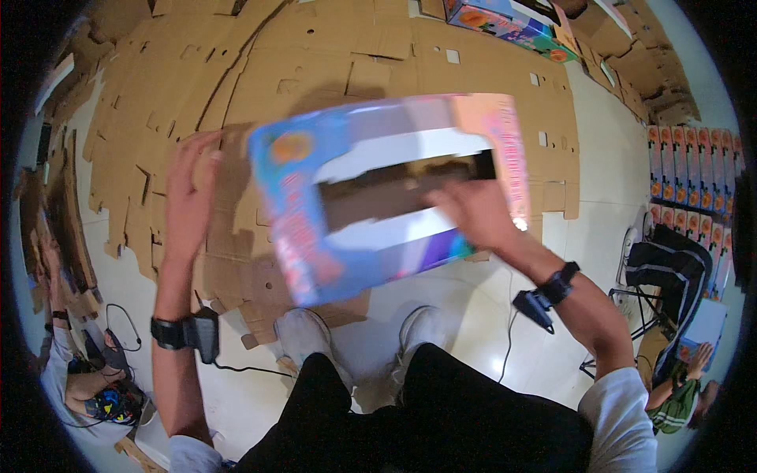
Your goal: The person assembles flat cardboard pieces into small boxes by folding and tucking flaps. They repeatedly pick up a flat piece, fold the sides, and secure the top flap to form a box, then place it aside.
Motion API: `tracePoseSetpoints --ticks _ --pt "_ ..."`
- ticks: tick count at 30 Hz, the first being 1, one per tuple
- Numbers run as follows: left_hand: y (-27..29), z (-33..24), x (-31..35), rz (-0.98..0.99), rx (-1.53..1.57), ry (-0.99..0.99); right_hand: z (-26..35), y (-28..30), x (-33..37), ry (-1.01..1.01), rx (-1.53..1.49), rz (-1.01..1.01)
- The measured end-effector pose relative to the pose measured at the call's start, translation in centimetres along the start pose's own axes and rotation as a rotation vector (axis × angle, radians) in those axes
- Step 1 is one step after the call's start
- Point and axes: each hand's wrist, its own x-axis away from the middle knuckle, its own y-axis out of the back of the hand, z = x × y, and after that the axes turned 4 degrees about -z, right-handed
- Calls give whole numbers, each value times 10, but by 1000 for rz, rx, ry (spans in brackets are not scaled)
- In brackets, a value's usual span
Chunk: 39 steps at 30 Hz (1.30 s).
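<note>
A printed cardboard box [288, 225], blue, pink and peach with orange fruit pictures, hangs tilted in front of me and is smeared by motion. Its top has a wide cut-out, through which a dark brown inside shows. My right hand [477, 211] grips the near right border of that cut-out, with the fingers reaching over into the opening. Off the box's left side, my left hand [192, 189] is raised with its fingers stretched out. It is apart from the box and holds nothing. Each wrist wears a black strap with a small black device.
Flattened brown cardboard sheets [355, 75] cover the floor ahead. Another printed box [516, 27] lies at the far right. Several similar boxes [690, 165] stand stacked at the right, near a seated person [678, 394]. Another person [102, 394] sits at the left by cardboard pieces. Thin cables trail near my feet.
</note>
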Motion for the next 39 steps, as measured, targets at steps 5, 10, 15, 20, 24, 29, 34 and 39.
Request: tracePoseSetpoints --ticks 5,10,15,20,24,29,34,39 --pt "17 129 41 87 -313 370 -153 58 87 -641 12 -386" --pt "11 180 105 120 -484 620 -303 122 220 -1026 532 -567" --pt "7 195 112 -124 -417 646 -366 72 300 -862 652 -302" --pt "40 244 112 -631 508 870 -306 25 260 -834 444 -123" --pt "89 290 121 -293 646 764 -248 20 200 -846 175 -156" --pt "67 294 133 -592 1914 1265 -222 21 153 -798 80 -118" --pt "38 216 130 -525 1929 1193 -210 13 134 -798 70 -110" --pt "-2 69 130 -261 1976 1309 -202 9 118 -769 -70 -118"
